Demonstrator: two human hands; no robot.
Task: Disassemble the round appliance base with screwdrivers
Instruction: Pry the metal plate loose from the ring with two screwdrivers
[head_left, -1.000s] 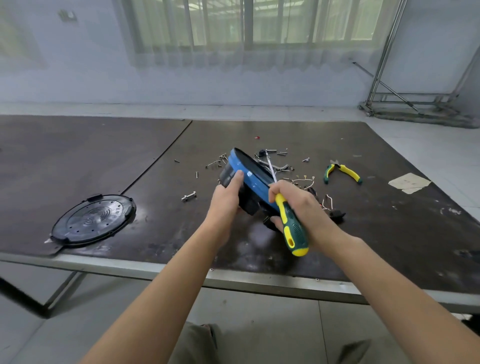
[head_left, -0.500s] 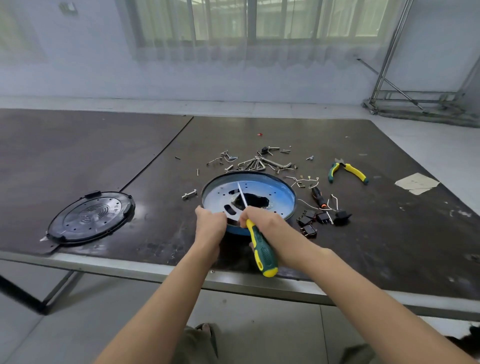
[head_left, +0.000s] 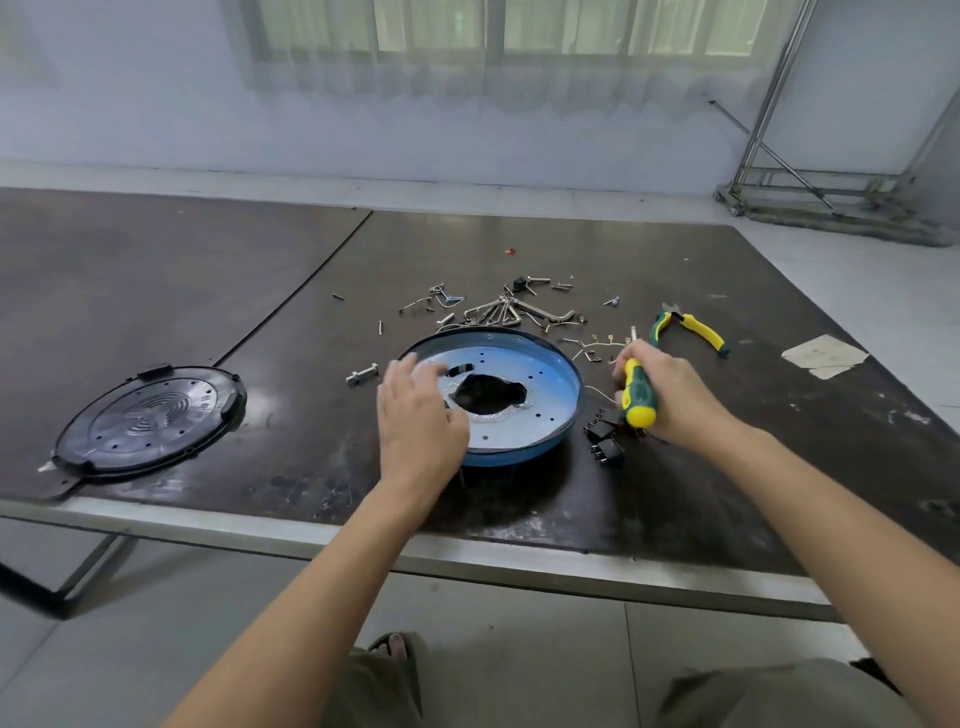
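Right hand (head_left: 675, 400) grips yellow-green screwdriver (head_left: 637, 387) | left hand (head_left: 415, 421) spread, empty | round blue base (head_left: 519, 456), metal plate (head_left: 543, 387)

Left hand (head_left: 421, 421) open, maybe hovering; right hand (head_left: 675, 397) grips screwdriver (head_left: 638, 395).
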